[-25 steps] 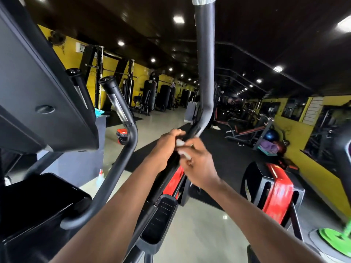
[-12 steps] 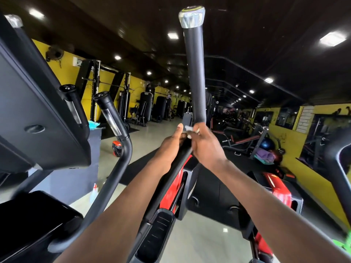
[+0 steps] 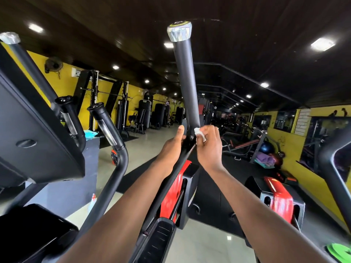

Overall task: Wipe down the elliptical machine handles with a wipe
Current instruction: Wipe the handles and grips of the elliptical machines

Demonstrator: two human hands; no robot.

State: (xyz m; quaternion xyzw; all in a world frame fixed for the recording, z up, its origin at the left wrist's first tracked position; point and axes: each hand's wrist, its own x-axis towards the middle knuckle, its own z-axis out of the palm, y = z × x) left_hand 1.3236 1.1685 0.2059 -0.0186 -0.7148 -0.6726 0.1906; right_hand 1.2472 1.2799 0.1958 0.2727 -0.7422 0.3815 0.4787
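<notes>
The elliptical's tall black moving handle [image 3: 185,78] rises at centre and ends in a silver cap. My left hand [image 3: 171,149] grips the bar just below the handle's bend, thumb up along its left side. My right hand [image 3: 209,147] pinches a small white wipe [image 3: 199,132] against the right side of the handle's base. Two short black fixed handles [image 3: 105,124] with clear sensor strips stand to the left, beside the dark console [image 3: 28,130]. A second moving handle [image 3: 22,61] shows at far left.
A red and black machine housing [image 3: 279,198] sits at lower right. The black foot pedal [image 3: 157,240] lies below my arms. Gym racks and benches line the yellow walls behind. A green weight plate [image 3: 340,253] is at the bottom right corner. Another machine's bar [image 3: 332,168] stands at right.
Both hands have slid up the bar toward the base of the upright handle, and the view has tilted upward so the handle's silver cap now shows fully.
</notes>
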